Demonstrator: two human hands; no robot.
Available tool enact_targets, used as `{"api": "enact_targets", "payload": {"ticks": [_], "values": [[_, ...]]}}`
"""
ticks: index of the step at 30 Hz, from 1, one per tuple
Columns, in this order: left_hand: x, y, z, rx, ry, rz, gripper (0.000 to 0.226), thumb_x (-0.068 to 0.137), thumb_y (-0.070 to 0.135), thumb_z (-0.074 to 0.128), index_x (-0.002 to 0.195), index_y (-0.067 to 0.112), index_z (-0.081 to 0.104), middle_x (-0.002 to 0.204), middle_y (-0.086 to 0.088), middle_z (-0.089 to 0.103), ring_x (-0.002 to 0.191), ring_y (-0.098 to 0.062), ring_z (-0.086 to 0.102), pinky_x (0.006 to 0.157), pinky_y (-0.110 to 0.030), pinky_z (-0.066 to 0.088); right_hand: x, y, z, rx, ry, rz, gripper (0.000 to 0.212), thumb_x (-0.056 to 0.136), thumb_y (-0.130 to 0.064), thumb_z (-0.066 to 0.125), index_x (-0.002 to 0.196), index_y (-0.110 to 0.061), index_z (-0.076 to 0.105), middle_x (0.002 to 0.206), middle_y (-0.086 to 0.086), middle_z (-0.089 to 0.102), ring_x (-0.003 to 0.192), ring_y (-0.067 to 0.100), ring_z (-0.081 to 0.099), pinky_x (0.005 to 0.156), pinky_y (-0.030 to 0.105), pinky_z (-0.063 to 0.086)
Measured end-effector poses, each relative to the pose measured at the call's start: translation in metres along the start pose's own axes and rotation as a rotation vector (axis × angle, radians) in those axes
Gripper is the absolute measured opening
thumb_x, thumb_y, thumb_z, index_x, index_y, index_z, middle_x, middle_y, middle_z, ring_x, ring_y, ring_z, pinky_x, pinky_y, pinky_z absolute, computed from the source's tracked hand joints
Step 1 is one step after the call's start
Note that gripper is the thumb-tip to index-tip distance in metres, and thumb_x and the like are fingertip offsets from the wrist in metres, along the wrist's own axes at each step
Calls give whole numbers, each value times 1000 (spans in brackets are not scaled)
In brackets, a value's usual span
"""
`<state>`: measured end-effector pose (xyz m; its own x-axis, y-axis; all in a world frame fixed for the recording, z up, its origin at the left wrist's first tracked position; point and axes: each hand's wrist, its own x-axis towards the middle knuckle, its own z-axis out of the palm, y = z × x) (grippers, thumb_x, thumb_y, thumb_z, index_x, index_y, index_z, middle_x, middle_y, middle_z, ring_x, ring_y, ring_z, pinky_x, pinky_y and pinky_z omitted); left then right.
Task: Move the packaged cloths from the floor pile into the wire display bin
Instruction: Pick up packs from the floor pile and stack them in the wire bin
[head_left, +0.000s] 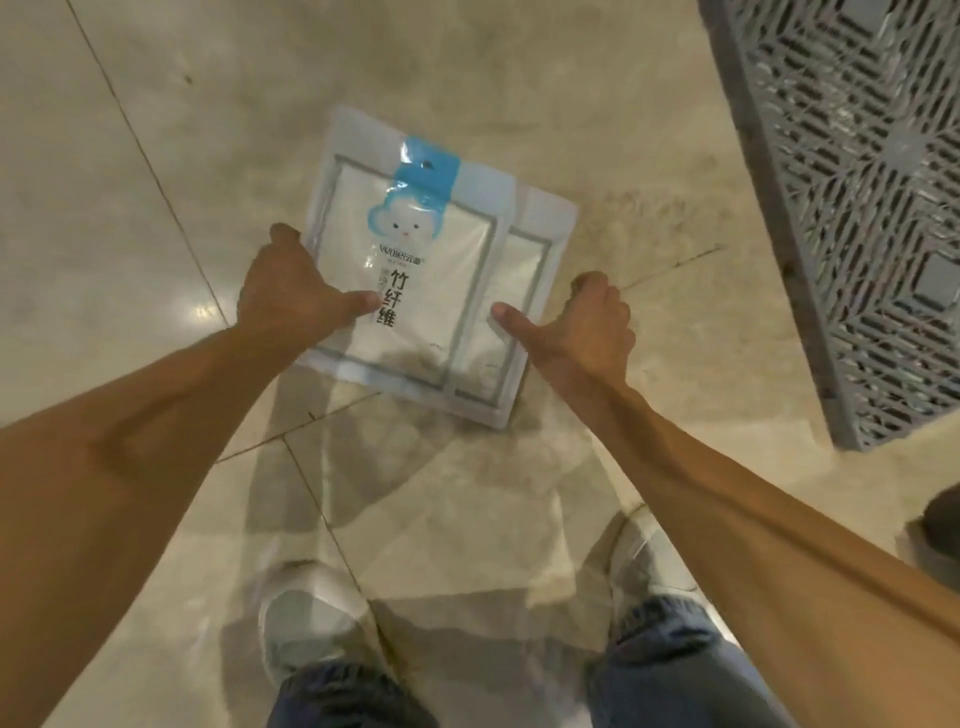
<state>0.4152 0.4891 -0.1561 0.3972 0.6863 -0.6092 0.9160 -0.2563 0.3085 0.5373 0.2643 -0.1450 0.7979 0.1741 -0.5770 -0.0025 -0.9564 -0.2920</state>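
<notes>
A small stack of packaged cloths (431, 270), clear plastic bags with white cloth, a blue hang tab and black characters, is held over the tiled floor. The top pack sits offset to the left of a second pack (524, 291) beneath it. My left hand (291, 291) grips the stack's left edge, thumb lying on the top face. My right hand (587, 327) grips the right edge, thumb pressed on the lower pack. The fingers of both hands are hidden under the packs. A grey lattice-sided bin (857, 208) stands at the upper right.
Glossy beige floor tiles (156, 156) fill the view. My two shoes (311, 623) and jeans show at the bottom, below the packs. A dark object (943, 525) pokes in at the right edge.
</notes>
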Motion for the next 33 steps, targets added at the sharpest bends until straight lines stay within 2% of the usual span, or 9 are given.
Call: {"api": "enact_targets", "payload": {"ticks": [3, 6, 11, 16, 19, 23, 26, 30, 33], "values": [[5, -21, -16, -61, 35, -59, 83, 71, 44, 91, 129, 2, 50, 128, -18, 60, 120, -36, 57, 82, -39, 45, -4, -20, 17, 78, 2, 109, 93, 68, -70, 83, 128, -13, 42, 125, 6, 60, 121, 31, 55, 103, 46, 37], [7, -48, -33, -209, 50, -119, 77, 69, 44, 92, 127, 7, 58, 123, -13, 66, 112, -34, 64, 89, -41, 55, -6, -31, 27, 164, 7, 168, 82, 72, -55, 88, 125, -12, 42, 120, 5, 63, 116, 30, 60, 102, 45, 41], [-9, -69, -59, -533, 1, -112, 57, 79, 13, 87, 129, 9, 61, 111, -2, 71, 95, -19, 70, 72, -31, 58, -5, -30, 22, 702, -85, 156, 28, 81, -12, 85, 104, -17, 70, 100, -1, 76, 90, 19, 75, 85, 42, 63], [-36, -66, -90, -708, 35, -124, 55, 80, 9, 84, 127, 15, 56, 100, 13, 68, 86, -4, 66, 62, -23, 53, -12, -28, -17, 902, -174, 107, 40, 87, 0, 77, 125, -9, 68, 109, 2, 79, 95, 19, 77, 80, 36, 64], [-59, -56, -120, -778, 38, -124, 46, 78, 12, 86, 114, 22, 58, 98, 12, 69, 83, -5, 68, 57, -21, 53, -20, -33, -63, 894, -215, 91, 40, 86, 0, 78, 125, -7, 68, 109, 7, 79, 98, 25, 77, 83, 40, 63], [-98, -35, -187, -788, 37, -83, 46, 75, 14, 89, 107, 25, 57, 92, 6, 70, 56, 0, 64, 39, -21, 45, -43, -62, -150, 898, -311, 42, 37, 89, 0, 73, 125, -10, 68, 114, 8, 78, 103, 28, 76, 91, 46, 61], [-138, -14, -257, -829, 98, -58, 54, 71, 19, 91, 112, 24, 56, 98, 3, 71, 73, -13, 68, 47, -28, 48, -78, -102, -222, 917, -417, -6, 37, 95, -1, 65, 132, -9, 66, 122, 9, 75, 110, 28, 74, 88, 42, 63], [-204, 15, -362, -929, 163, -48, 63, 68, 19, 91, 120, 19, 56, 109, -2, 74, 92, -28, 73, 41, -24, 47, -140, -176, -316, 923, -514, -82, 37, 96, 0, 61, 132, -6, 66, 123, 13, 74, 111, 30, 73, 84, 38, 63], [-262, 31, -448, -991, 189, -14, 88, 44, 39, 100, 120, 22, 58, 103, 1, 78, 87, -23, 77, 50, -24, 57, -191, -240, -381, 924, -569, -140, 36, 93, 0, 63, 129, -4, 67, 121, 16, 74, 110, 33, 73, 86, 42, 63]]}}
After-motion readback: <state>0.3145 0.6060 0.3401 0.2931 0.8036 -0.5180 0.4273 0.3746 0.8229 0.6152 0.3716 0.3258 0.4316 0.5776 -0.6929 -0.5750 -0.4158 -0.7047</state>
